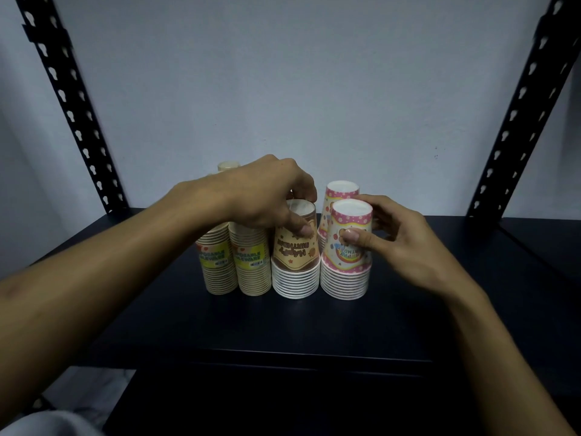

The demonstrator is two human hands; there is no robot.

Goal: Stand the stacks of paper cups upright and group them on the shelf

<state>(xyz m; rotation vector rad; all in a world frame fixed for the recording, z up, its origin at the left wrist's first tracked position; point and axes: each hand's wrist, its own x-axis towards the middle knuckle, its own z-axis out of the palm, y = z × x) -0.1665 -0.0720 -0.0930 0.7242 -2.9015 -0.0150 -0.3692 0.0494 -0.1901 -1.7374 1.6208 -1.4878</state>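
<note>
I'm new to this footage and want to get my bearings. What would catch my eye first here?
Two hands meet mid-shelf over upside-down cup stacks. The left hand grips the brown birthday stack; the right hand grips the front pink stack, with another pink stack behind it. Two cream stacks with yellow labels stand to their left on the dark shelf.

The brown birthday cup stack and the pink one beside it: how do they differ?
The brown stack has a tan and brown print; the pink stack has pink dotted bands. The left hand holds the brown stack; the right hand holds the pink stack. Both stand mouth down on the shelf, side by side, with upside-down Happy Birthday lettering.
</note>
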